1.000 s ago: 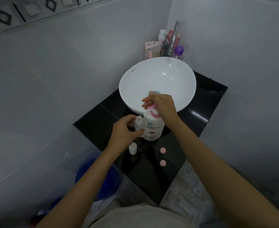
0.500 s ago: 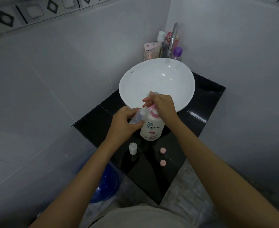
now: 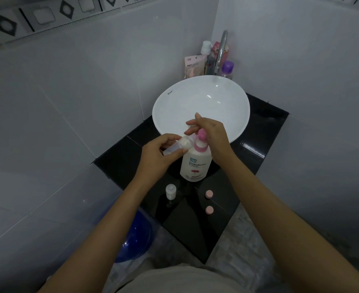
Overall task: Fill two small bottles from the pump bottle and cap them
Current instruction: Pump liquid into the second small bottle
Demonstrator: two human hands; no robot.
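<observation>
Step in hand: filling the first small bottle [image 3: 175, 147]; its mouth is tilted up against the spout of the pump bottle [image 3: 196, 162].
Left hand [image 3: 157, 157]: closed around the small bottle, thumb and fingers pinching its body and holding it nearly on its side.
Right hand [image 3: 212, 137]: resting over the pink pump head [image 3: 202, 134], palm down and fingers loosely spread; whether it is pressing cannot be told.
Done so far: judging from the milky white at the neck of the held bottle, some liquid has gone in; how full it is cannot be told.
Left to do: finish this fill, fill the second small bottle [image 3: 170, 191], then cap both.
Second small bottle: stands upright and uncapped on the tabletop [image 3: 119, 157], just in front of the pump bottle; it looks pale, and its contents are unclear.
Caps: two pink caps [image 3: 209, 194] [image 3: 209, 210] lie loose on the tabletop to the right of the second bottle, apart from each other and from both bottles.
Pump bottle: opaque white plastic, rounded shoulders, pink collar and pump, printed label with a red motif; stands at the foot of the basin [image 3: 233, 106].
Small bottles: clear or frosted plastic, cylindrical, with ribbed threaded necks.
Tabletop: glossy black stone or tile, mirror-like, showing reflections.
Basin: smooth white glazed ceramic bowl, round and empty.
Handling judgement: the slick plastic and the narrow neck probably make spills likely if the mouth slips off the spout.
</observation>
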